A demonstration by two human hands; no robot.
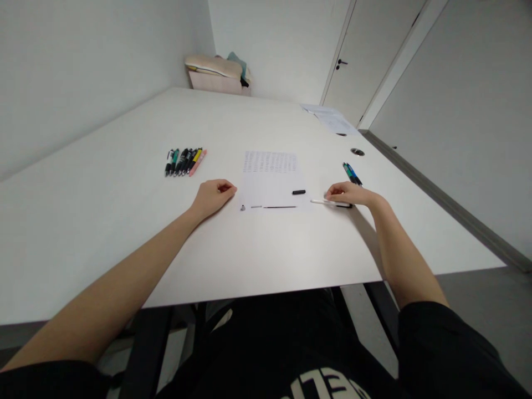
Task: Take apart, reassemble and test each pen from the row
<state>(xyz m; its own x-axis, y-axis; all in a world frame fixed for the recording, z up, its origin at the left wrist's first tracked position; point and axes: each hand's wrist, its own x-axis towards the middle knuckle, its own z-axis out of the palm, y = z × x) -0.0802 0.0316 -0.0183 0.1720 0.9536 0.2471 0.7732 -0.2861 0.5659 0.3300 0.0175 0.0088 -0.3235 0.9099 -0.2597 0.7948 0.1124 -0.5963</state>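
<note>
My left hand (pixel 214 198) rests on the table at the left edge of a printed sheet (pixel 270 185), fingers curled in and thumb against the index finger; nothing shows in it. My right hand (pixel 349 193) is beyond the sheet's right edge, fingertips pinched together against or just behind a white pen barrel (pixel 320 201) with a dark end. What the fingertips hold is too small to make out. Along the sheet's near edge lie a small pen tip (pixel 243 208), a spring (pixel 256 206) and a thin refill (pixel 280 207). A black pen grip (pixel 298 192) lies on the sheet.
A row of several pens (pixel 183 162) lies left on the white table (pixel 199 122). Two blue and green pens (pixel 352 173) lie beyond my right hand. Farther back are loose papers (pixel 332 117) and a round table grommet (pixel 357 152). A box with cushions (pixel 216 72) stands behind the table.
</note>
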